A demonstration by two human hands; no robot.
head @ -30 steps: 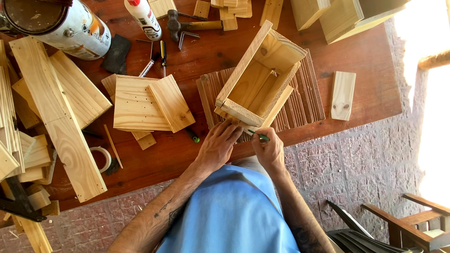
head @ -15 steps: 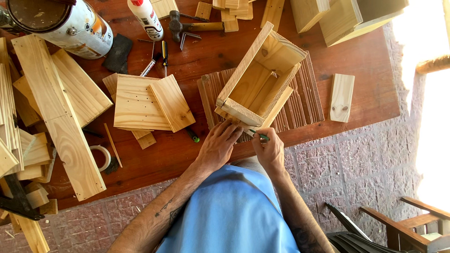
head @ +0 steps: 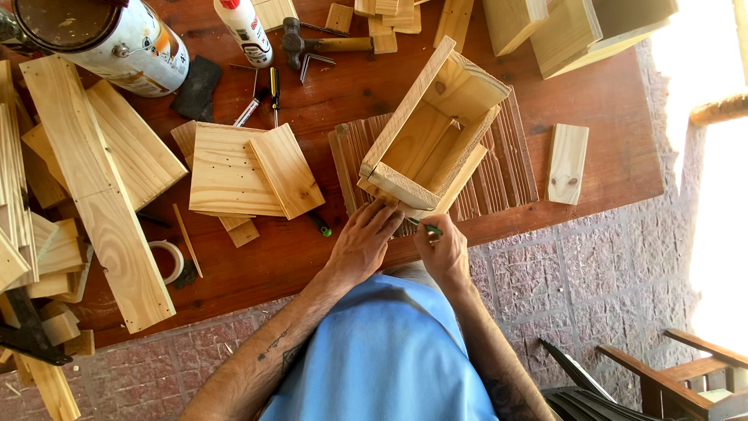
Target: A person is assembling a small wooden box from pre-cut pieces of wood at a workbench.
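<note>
An open-topped box of pale pine boards [head: 431,132] sits tilted on a ribbed wooden mat [head: 510,164] near the front edge of the dark red-brown table [head: 608,156], its near corner turned toward the person so the end board faces the hands.

Left hand [head: 362,242] lies flat, fingers spread against the box's near end board; this looks like bracing, to keep the box from sliding.

Right hand [head: 442,248] has its grip closed round a thin green-handled tool [head: 431,229], the tip hidden at the box's lower edge. Whether the tip touches wood cannot be told.

A stack of square pine panels [head: 241,168] lies left of the box, within reach. A hammer [head: 323,44], white glue bottle [head: 245,30] and large metal can [head: 109,39] stand further back.
</note>
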